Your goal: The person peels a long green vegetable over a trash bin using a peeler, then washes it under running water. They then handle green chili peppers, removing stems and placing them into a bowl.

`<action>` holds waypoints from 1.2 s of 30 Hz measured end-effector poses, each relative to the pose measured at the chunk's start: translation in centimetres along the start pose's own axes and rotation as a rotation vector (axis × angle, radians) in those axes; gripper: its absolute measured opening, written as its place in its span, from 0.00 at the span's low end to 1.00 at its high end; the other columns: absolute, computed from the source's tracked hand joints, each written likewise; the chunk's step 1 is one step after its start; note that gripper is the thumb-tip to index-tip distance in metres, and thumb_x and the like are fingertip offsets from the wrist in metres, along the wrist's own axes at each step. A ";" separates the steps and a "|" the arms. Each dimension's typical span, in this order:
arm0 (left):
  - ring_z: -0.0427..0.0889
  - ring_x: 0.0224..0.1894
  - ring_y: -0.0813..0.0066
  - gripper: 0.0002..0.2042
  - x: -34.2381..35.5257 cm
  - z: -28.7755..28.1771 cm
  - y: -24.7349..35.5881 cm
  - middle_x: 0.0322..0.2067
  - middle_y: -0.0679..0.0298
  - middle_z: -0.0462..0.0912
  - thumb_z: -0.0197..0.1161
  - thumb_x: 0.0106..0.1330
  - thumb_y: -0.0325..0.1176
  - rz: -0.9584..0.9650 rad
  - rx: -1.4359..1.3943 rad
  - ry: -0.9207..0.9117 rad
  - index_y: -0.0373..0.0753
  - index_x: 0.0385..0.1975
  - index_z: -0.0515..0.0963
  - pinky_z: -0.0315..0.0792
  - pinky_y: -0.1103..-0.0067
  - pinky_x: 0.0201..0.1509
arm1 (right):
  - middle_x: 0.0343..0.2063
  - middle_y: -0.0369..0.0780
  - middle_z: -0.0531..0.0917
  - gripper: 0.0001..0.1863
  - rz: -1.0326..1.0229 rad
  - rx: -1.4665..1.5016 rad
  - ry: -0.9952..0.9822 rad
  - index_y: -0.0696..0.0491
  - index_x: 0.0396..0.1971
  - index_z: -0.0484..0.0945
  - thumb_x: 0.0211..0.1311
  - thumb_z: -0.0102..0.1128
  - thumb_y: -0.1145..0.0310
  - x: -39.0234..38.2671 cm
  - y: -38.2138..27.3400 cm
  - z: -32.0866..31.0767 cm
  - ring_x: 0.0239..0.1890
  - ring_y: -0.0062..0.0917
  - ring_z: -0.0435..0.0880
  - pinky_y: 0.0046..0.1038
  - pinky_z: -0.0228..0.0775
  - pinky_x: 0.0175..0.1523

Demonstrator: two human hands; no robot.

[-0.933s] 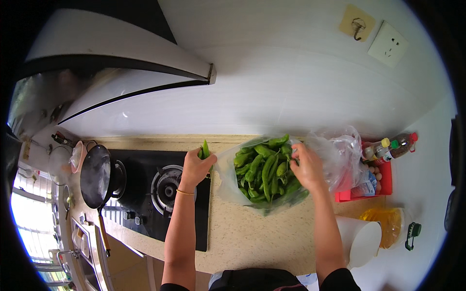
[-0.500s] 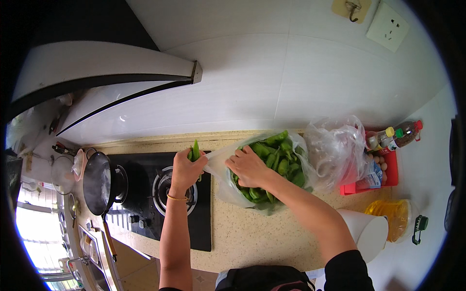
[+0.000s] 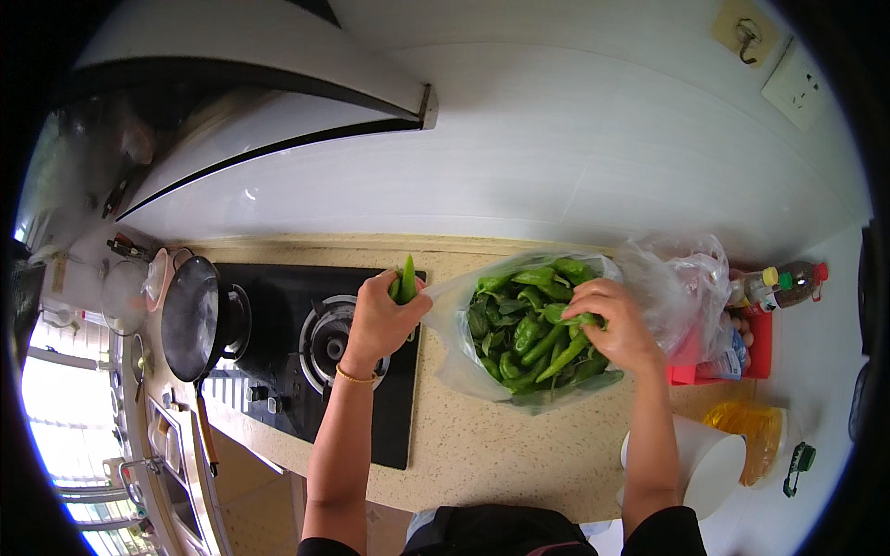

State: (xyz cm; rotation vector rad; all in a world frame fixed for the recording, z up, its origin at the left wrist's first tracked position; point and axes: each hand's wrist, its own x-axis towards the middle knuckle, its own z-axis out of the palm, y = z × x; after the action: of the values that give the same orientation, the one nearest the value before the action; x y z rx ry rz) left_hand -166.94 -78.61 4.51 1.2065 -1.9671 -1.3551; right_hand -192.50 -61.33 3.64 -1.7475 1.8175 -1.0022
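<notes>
My left hand (image 3: 385,317) is closed around a few green peppers (image 3: 408,280), their tips sticking up past the thumb. It also seems to pinch the edge of a clear plastic bag (image 3: 452,363), pulled taut toward it. The bag lies open on the counter, full of green peppers (image 3: 524,335), with some dark leaves among them. Over the bag's right side, my right hand (image 3: 626,326) has its fingers closed on a green pepper (image 3: 567,316); whether it holds more than one is hard to see.
A steaming wok (image 3: 190,320) sits on the left of the black gas hob (image 3: 278,361). Right of the bag are crumpled plastic (image 3: 672,278), a red basket (image 3: 762,343) with eggs and bottles, an oil jug (image 3: 749,435) and a white cylindrical container (image 3: 709,473). A range hood (image 3: 371,79) hangs above.
My right hand has moved from the bag's left part to its right side and now grips a pepper. The left hand keeps its peppers. The whole view has shifted slightly.
</notes>
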 end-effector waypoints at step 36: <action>0.76 0.32 0.76 0.08 -14.5 0.1 2.8 0.30 0.60 0.75 0.59 0.49 0.23 -0.173 -0.564 -0.204 0.30 0.29 0.73 0.69 0.82 0.36 | 0.30 0.41 0.77 0.07 0.085 -0.357 -0.216 0.56 0.27 0.78 0.48 0.58 0.69 5.5 -1.2 9.9 0.38 0.33 0.72 0.32 0.63 0.44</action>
State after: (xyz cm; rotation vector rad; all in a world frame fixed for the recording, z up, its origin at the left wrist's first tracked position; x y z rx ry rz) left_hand -160.74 -65.84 8.51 1.0048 -1.4600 -2.0138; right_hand -185.04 -68.68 -0.92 -1.8742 1.9976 -0.4519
